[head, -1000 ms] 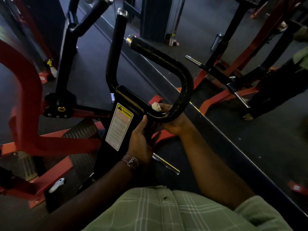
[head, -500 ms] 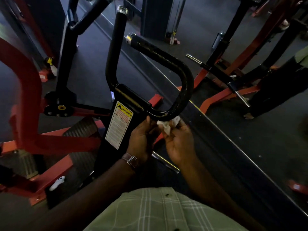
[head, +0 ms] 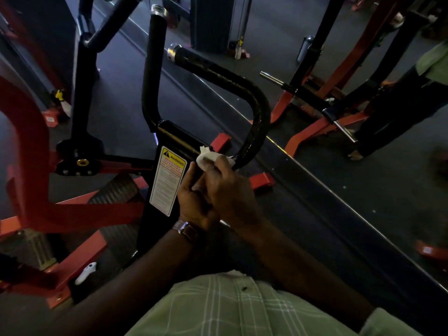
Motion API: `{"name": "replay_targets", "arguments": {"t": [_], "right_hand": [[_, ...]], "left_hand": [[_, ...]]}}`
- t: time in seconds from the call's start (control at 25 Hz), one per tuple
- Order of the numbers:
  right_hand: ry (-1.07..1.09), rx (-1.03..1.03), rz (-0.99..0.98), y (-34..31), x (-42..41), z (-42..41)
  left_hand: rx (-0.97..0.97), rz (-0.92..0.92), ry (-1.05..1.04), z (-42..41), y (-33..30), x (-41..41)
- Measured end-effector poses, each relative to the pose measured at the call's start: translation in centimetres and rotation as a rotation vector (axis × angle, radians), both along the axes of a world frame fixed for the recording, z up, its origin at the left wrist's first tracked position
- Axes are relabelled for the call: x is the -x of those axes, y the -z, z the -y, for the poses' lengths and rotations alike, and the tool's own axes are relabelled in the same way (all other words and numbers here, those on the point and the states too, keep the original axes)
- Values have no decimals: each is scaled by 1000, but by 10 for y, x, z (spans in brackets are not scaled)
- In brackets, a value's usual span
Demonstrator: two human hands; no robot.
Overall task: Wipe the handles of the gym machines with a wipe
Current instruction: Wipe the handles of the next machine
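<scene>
We faced the black gym machine [head: 155, 190], its curved handle [head: 257, 110] looping toward one o'clock. Our right hand [head: 230, 187] gripped the white wipe [head: 208, 160] against the handle's base. Our left hand [head: 194, 202], at nine o'clock of it, curled round the post; a watch [head: 185, 227] sat at the wrist.
</scene>
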State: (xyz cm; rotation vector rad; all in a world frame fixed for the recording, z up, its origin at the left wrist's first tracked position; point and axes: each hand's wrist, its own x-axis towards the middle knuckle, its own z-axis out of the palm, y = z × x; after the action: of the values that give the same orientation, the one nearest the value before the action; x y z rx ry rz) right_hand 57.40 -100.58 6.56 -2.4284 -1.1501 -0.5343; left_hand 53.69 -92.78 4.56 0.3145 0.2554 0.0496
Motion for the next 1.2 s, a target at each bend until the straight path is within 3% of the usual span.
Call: {"name": "replay_targets", "arguments": {"t": [0.12,0.24,0.4,0.6,0.68,0.76,0.88,0.96,1.08,1.2], "right_hand": [[120,-128,79,-20,-9,28],[258,-92,133,-33,-14,34],[204,36,89,-14,1,15],[319,-103,207,-39,-21,37],[232,-147,175,-27,-20,38],[124,-292,14,0,-8,38],[199,-718,-403,8,-11,46],[251,-866,-474,-10,-33,50],[260,-962,-470,-21,-47,47],[256,-967,-670,9,-25,37]], "left_hand": [[-6,-32,-9,0,-2,0],[-90,-37,-5,3,1,0],[-156,-85,29,-3,-2,-2],[-425,-45,31,-8,-12,2],[-511,-74,3,-8,-15,6],[-701,-104,-62,-5,-18,10],[-1315,19,-318,-5,-24,14],[-1647,111,-489,-10,-26,5],[-1781,143,-543,-12,-23,-14],[-1952,170,-495,-10,-2,-21]]}}
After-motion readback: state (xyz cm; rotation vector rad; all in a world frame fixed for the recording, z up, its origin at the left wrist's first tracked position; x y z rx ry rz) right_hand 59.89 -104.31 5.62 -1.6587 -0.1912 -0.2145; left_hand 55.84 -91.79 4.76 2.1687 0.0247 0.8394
